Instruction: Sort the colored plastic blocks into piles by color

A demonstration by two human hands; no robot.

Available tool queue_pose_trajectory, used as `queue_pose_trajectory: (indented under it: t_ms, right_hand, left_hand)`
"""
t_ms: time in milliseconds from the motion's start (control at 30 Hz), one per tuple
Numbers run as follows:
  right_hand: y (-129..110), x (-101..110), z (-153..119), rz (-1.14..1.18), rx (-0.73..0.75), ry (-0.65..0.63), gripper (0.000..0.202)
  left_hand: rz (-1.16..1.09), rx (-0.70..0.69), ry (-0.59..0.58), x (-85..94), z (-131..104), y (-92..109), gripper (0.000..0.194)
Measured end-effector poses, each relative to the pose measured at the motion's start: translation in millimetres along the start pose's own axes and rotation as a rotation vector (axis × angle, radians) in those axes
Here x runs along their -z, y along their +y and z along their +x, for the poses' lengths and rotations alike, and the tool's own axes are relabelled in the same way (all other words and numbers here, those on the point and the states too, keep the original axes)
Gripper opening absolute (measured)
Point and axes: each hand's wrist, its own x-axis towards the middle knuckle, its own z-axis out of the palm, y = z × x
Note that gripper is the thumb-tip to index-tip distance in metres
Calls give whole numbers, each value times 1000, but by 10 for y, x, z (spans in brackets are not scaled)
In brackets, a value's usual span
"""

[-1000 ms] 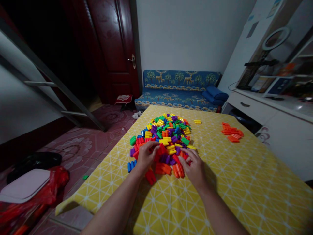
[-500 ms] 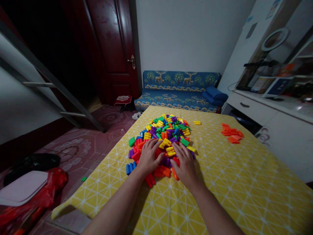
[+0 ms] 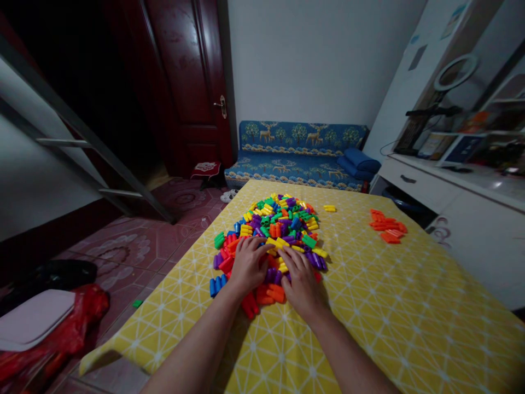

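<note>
A loose pile of colourful bullet-shaped plastic building blocks (image 3: 283,223) lies on a yellow patterned tablecloth (image 3: 353,273). My left hand (image 3: 248,265) rests palm down on the near left of the pile, over red pieces, its fingers stretched forward. Across from it, my right hand (image 3: 301,278) lies on the near right part, fingers extended and apart. Between the fingertips of both hands is a yellow block (image 3: 278,242); whether either hand grips it I cannot make out. Orange blocks (image 3: 275,292) lie between the wrists, and purple blocks (image 3: 316,260) sit beside the right fingers.
Farther right on the cloth is a small group of orange blocks (image 3: 386,225), with a yellow block (image 3: 330,208) by itself. A blue sofa (image 3: 295,158) stands behind the table, a white cabinet (image 3: 463,210) to the right. One green block (image 3: 138,303) is on the floor.
My right hand has moved left, closer to my left hand, uncovering purple blocks at the pile's right edge. A yellow block now lies between the fingertips. My left hand has barely shifted.
</note>
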Motion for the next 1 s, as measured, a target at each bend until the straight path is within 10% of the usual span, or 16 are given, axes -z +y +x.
queue_pose_trajectory:
  t_ms: [367, 733, 1000]
  right_hand:
    - [-14, 13, 15, 156, -36, 151, 55]
    - [-15, 121, 12, 313, 21, 250, 36]
    - [333, 241, -26, 526, -419, 352, 29]
  left_hand:
    - [97, 47, 69, -24, 82, 38, 30]
    - [-340, -106, 17, 113, -3, 231, 27]
    - [-255, 113, 190, 127, -27, -32, 26]
